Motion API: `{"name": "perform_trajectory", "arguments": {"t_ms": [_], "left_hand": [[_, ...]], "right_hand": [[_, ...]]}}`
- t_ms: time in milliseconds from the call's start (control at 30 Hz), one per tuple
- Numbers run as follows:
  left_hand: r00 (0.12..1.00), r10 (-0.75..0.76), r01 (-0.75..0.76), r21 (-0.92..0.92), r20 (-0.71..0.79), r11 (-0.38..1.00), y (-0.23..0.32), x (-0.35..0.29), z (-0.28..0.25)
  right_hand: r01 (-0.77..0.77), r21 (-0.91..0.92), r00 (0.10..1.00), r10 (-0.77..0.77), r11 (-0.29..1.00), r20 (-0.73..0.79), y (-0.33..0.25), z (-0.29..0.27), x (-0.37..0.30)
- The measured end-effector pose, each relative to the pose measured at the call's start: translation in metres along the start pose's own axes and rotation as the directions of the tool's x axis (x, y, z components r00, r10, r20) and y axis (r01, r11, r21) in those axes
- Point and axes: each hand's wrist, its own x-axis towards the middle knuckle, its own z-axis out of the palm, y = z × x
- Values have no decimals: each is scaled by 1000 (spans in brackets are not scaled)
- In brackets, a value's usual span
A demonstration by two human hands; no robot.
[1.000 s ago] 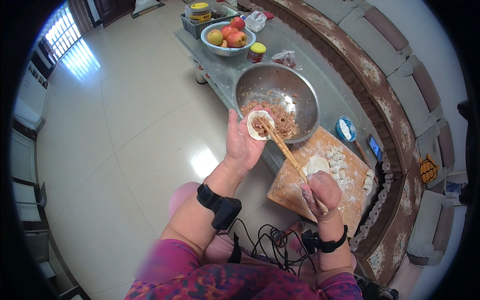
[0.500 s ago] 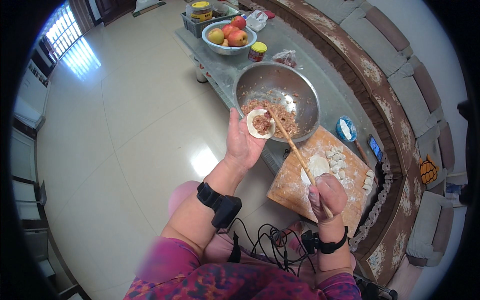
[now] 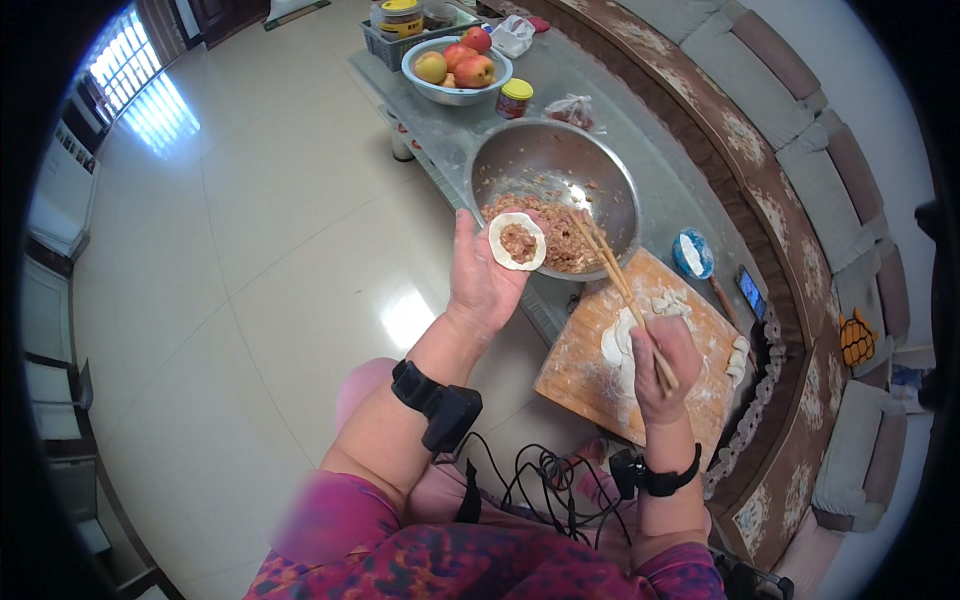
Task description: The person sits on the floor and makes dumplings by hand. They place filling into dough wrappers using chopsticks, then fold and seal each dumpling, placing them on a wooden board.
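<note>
My left hand (image 3: 482, 285) is held palm up beside the steel mixing bowl (image 3: 512, 150), a round dumpling wrapper (image 3: 496, 235) resting on its fingers. A lump of minced meat filling (image 3: 519, 243) lies in the middle of the wrapper. In my right hand (image 3: 670, 358), closed around their upper ends, is a pair of wooden chopsticks (image 3: 622, 280). Their tips reach over the filling in the bowl. Beneath my right hand, the floured wooden board (image 3: 580, 365) carries flat white wrappers (image 3: 617, 348) and several small dough pieces (image 3: 672, 302), partly hidden by the hand.
Right of the board are a blue bowl (image 3: 693, 254) with white powder and a phone (image 3: 751, 292). Farther back on the glass table (image 3: 655, 185) stand a yellow-lidded jar (image 3: 514, 98), a fruit bowl (image 3: 458, 97) and a grey basket (image 3: 385, 52). Black cables (image 3: 545, 480) hang by my lap.
The chopstick tips have left the filling on the wrapper and swung right, over the bowl. My right hand has risen slightly. My left hand has barely moved with the wrapper.
</note>
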Motion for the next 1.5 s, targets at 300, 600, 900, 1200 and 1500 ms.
{"name": "perform_trajectory", "arguments": {"t_ms": [300, 600, 900, 1200, 1500], "left_hand": [[999, 1, 0, -14, 35, 1000, -3, 4, -5], [999, -13, 13, 2, 39, 1000, -7, 6, -3], [999, -47, 48, -2, 27, 999, -1, 4, -3], [990, -108, 106, 25, 86, 994, 5, -2, -2], [984, -154, 152, 33, 92, 988, -2, 1, -5]], "right_hand": [[306, 221, 949, -315, 926, 4, 10, 1, -12], [340, 114, 940, -341, 934, -9, 6, 3, -12], [41, 254, 999, -46, 966, 15, -2, 0, -9], [-376, 787, 833, 550, 489, 56, 11, 1, -10], [-469, 756, 797, 587, 457, 140, 19, 1, -10]]}}
